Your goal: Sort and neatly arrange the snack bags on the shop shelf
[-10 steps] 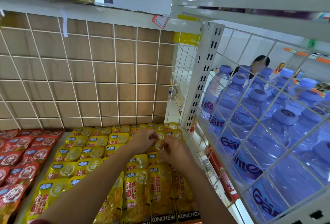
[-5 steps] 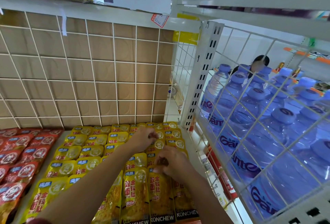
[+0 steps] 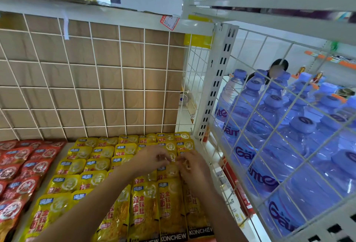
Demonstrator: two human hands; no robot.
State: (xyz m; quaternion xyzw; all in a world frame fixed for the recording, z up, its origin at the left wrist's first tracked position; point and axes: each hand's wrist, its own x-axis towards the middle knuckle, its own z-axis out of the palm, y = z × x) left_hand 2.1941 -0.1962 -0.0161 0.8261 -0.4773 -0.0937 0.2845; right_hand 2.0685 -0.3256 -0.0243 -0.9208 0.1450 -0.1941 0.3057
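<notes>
Yellow snack bags [image 3: 96,164] lie in overlapping rows across the shelf floor, and red snack bags [image 3: 23,164] fill the rows to their left. Both my hands meet over the right-hand yellow rows, near the middle of the shelf's depth. My left hand [image 3: 152,158] has its fingers curled and pinches the top edge of a yellow bag [image 3: 170,147]. Right beside it, my right hand [image 3: 192,166] pinches the top of the neighbouring yellow bag [image 3: 169,172]. The fingertips are blurred and cover the bag tops they hold.
A white wire grid backed with brown cardboard [image 3: 96,87] closes the shelf's rear. A slotted white upright [image 3: 215,87] and a wire mesh side panel [image 3: 279,145] bound the right, with blue water bottles [image 3: 269,126] behind the mesh. A person [image 3: 277,70] stands far off.
My right hand has moved from a nearer yellow bag back up toward the rear, meeting my left hand again. The left hand has barely shifted.
</notes>
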